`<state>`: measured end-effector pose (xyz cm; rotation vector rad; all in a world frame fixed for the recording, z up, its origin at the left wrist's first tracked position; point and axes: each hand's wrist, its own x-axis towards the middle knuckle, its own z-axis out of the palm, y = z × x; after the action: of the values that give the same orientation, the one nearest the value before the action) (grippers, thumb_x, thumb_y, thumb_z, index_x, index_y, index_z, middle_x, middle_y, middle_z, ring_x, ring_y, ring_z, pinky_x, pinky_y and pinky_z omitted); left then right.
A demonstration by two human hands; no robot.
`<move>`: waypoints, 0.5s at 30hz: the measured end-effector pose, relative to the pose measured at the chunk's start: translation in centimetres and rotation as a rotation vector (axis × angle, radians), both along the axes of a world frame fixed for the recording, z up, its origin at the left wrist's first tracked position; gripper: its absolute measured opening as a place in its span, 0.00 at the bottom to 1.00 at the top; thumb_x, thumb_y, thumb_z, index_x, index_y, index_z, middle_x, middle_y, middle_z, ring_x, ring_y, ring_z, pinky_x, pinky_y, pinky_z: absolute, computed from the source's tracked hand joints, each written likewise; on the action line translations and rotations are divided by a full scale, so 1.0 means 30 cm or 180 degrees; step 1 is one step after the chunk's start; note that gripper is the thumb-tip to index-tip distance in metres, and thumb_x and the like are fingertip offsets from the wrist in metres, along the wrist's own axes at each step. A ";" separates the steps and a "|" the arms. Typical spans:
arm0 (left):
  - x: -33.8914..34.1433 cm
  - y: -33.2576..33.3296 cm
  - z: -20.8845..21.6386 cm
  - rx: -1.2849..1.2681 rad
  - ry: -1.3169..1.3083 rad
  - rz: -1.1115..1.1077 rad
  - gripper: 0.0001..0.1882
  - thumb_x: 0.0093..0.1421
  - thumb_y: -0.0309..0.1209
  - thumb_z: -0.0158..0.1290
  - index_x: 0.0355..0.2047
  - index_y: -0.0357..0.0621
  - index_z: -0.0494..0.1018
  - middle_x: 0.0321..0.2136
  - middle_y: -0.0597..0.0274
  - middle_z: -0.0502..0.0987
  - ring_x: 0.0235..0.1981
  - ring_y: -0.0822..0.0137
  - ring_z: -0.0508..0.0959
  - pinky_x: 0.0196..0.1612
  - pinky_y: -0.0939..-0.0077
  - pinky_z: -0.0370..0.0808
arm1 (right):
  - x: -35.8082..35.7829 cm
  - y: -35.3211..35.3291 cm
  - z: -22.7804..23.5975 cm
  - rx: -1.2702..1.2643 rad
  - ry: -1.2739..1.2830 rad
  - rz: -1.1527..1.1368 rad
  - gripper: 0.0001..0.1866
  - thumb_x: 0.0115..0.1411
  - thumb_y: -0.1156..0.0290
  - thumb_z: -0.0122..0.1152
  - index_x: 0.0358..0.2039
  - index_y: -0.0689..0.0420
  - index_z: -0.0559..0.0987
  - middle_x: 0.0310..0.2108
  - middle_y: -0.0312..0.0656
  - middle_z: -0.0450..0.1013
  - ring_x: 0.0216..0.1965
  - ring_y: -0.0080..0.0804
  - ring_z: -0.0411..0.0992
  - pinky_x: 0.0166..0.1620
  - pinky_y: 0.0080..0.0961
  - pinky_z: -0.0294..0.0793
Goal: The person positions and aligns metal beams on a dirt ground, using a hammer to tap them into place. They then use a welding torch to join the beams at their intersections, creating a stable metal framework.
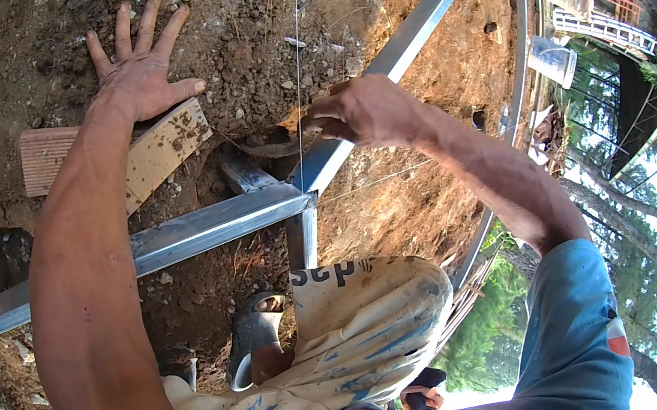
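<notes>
My left hand (142, 75) lies flat on the bare soil (247, 27) at the upper left, fingers spread and holding nothing. Beneath its wrist and forearm are a ribbed wooden board (49, 156) and a pale wood offcut (168, 152) specked with dirt. My right hand (369, 111) is over the far-running metal tube (420, 24), its fingers curled in a pinch beside a taut thin string (298, 54). Whatever those fingertips hold, if anything, is hidden. Just below, that tube meets another metal tube (219, 226) at a corner above a short metal post (302, 240).
A dug hollow (270, 141) opens beside the tube corner. My bent knee in paint-stained trousers (381, 309) and a grey shoe (256, 334) are close below the frame. Another metal bar (525, 16) curves along the right, with a white ladder (603, 30) beyond.
</notes>
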<state>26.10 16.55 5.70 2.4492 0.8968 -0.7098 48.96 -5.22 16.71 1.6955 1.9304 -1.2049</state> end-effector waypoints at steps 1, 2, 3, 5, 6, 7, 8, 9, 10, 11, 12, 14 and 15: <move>0.000 0.000 -0.002 0.0023 -0.0030 -0.0013 0.60 0.52 0.69 0.62 0.77 0.85 0.37 0.79 0.71 0.28 0.78 0.54 0.21 0.72 0.27 0.20 | 0.016 0.016 -0.010 0.0130 0.0133 0.0117 0.17 0.72 0.54 0.56 0.52 0.49 0.83 0.31 0.40 0.82 0.26 0.31 0.80 0.27 0.30 0.83; -0.001 -0.001 -0.005 -0.0005 -0.0035 -0.0020 0.60 0.52 0.69 0.62 0.77 0.85 0.37 0.79 0.71 0.28 0.78 0.53 0.21 0.72 0.27 0.20 | 0.027 0.035 -0.029 0.0135 0.0231 0.0168 0.16 0.72 0.55 0.56 0.52 0.49 0.83 0.33 0.40 0.83 0.27 0.31 0.80 0.27 0.30 0.83; 0.000 0.000 -0.009 0.0052 -0.0033 -0.0029 0.60 0.52 0.69 0.62 0.77 0.85 0.37 0.79 0.71 0.28 0.78 0.53 0.21 0.72 0.27 0.20 | 0.030 0.054 -0.053 -0.0038 0.0129 0.0223 0.16 0.72 0.56 0.57 0.52 0.48 0.84 0.35 0.40 0.84 0.27 0.30 0.80 0.27 0.30 0.83; 0.001 -0.006 -0.016 0.0093 0.0001 -0.0041 0.60 0.52 0.69 0.62 0.77 0.85 0.36 0.79 0.71 0.28 0.78 0.53 0.21 0.72 0.27 0.20 | -0.046 0.075 -0.169 -0.0614 -0.0277 0.0560 0.15 0.71 0.58 0.59 0.53 0.47 0.83 0.35 0.41 0.84 0.27 0.32 0.81 0.28 0.30 0.83; 0.004 -0.008 -0.019 0.0063 0.0019 -0.0053 0.60 0.52 0.69 0.62 0.77 0.85 0.37 0.79 0.71 0.28 0.78 0.53 0.21 0.72 0.27 0.20 | -0.082 0.077 -0.219 -0.1039 -0.0480 0.0686 0.15 0.71 0.59 0.60 0.53 0.47 0.83 0.36 0.42 0.84 0.27 0.33 0.81 0.28 0.30 0.84; 0.002 -0.012 -0.019 0.0074 0.0001 -0.0038 0.60 0.52 0.68 0.62 0.77 0.85 0.37 0.79 0.71 0.28 0.78 0.53 0.21 0.72 0.27 0.20 | -0.086 0.086 -0.250 -0.0152 -0.0295 0.0831 0.18 0.70 0.60 0.60 0.58 0.45 0.79 0.30 0.43 0.81 0.25 0.33 0.79 0.26 0.29 0.82; -0.001 -0.016 -0.017 0.0139 -0.0004 -0.0013 0.60 0.52 0.68 0.62 0.77 0.85 0.37 0.79 0.71 0.28 0.78 0.53 0.21 0.72 0.27 0.20 | -0.101 0.081 -0.268 -0.0117 -0.0357 0.0910 0.20 0.69 0.62 0.59 0.60 0.44 0.78 0.30 0.42 0.81 0.25 0.32 0.79 0.27 0.29 0.82; -0.002 -0.020 -0.015 0.0075 0.0069 -0.0033 0.60 0.52 0.68 0.62 0.77 0.85 0.37 0.79 0.71 0.28 0.78 0.53 0.21 0.72 0.27 0.20 | -0.112 0.060 -0.264 -0.0342 -0.0560 0.0921 0.22 0.68 0.64 0.59 0.62 0.44 0.76 0.30 0.41 0.81 0.26 0.32 0.79 0.28 0.28 0.82; -0.003 -0.024 -0.013 0.0076 0.0079 -0.0077 0.60 0.53 0.68 0.62 0.77 0.85 0.36 0.79 0.70 0.28 0.78 0.53 0.21 0.72 0.28 0.19 | -0.122 0.040 -0.250 -0.0580 -0.0808 0.0909 0.24 0.67 0.66 0.58 0.64 0.44 0.75 0.30 0.40 0.81 0.27 0.31 0.80 0.28 0.28 0.82; 0.005 -0.014 -0.013 0.0145 0.0059 -0.0044 0.60 0.53 0.68 0.62 0.77 0.85 0.36 0.79 0.70 0.28 0.78 0.53 0.21 0.72 0.28 0.19 | -0.136 0.037 -0.240 -0.0997 -0.0984 0.0629 0.22 0.68 0.65 0.56 0.63 0.42 0.76 0.31 0.42 0.81 0.28 0.37 0.81 0.30 0.32 0.83; 0.009 -0.012 -0.011 0.0109 0.0046 -0.0035 0.60 0.53 0.68 0.62 0.77 0.85 0.36 0.79 0.70 0.28 0.78 0.53 0.21 0.72 0.28 0.19 | -0.150 0.035 -0.222 -0.0733 -0.0978 0.0407 0.17 0.68 0.64 0.57 0.57 0.44 0.80 0.31 0.45 0.81 0.30 0.42 0.83 0.33 0.38 0.84; 0.008 -0.006 -0.003 0.0054 0.0066 -0.0029 0.60 0.53 0.68 0.62 0.77 0.85 0.36 0.79 0.70 0.28 0.78 0.53 0.20 0.72 0.28 0.19 | -0.178 0.041 -0.175 -0.0335 -0.0719 -0.0067 0.12 0.69 0.63 0.58 0.49 0.47 0.82 0.28 0.47 0.81 0.30 0.42 0.83 0.34 0.41 0.84; 0.008 -0.003 0.000 0.0001 0.0072 -0.0040 0.59 0.53 0.68 0.61 0.77 0.85 0.36 0.79 0.70 0.27 0.78 0.52 0.20 0.72 0.28 0.19 | -0.193 0.038 -0.148 -0.0526 -0.0774 -0.0204 0.11 0.69 0.62 0.58 0.47 0.49 0.82 0.28 0.48 0.80 0.30 0.43 0.83 0.34 0.42 0.84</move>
<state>26.34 16.45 5.68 2.4537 0.8907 -0.7434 43.15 -4.10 12.27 1.7382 1.6013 -1.0899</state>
